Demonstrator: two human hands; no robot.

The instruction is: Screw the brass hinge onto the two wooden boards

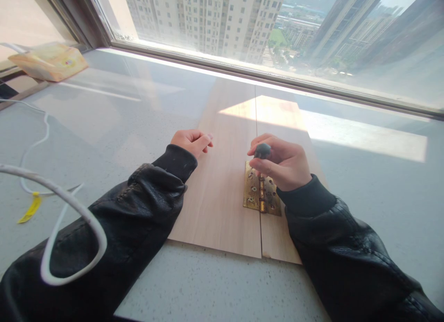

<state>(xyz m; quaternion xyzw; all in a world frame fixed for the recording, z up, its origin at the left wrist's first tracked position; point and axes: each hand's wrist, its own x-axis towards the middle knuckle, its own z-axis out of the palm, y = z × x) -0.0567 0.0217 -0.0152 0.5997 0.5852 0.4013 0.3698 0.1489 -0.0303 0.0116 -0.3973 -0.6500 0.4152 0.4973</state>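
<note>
My right hand [282, 160] is closed around a screwdriver [262, 151]; only the dark, rounded end of its handle shows, and the shaft and tip are hidden. Under this hand lies a brass hinge [262, 197], opened flat across the seam between two pale wooden boards [222, 201] [277, 241]. Screw heads sit in holes of its left leaf; the upper part of the hinge is partly covered by my fingers. My left hand [192, 142] hovers or rests by the left board's edge, fingers curled and thumb pressed in. Whatever it may hold is hidden.
The boards lie on a speckled white counter [374, 211] below a large window [222, 35]. At the far left stands a tissue pack [52, 63]. A white cable [100, 234] loops over my left sleeve, and another with a yellow tag [30, 208] lies behind it.
</note>
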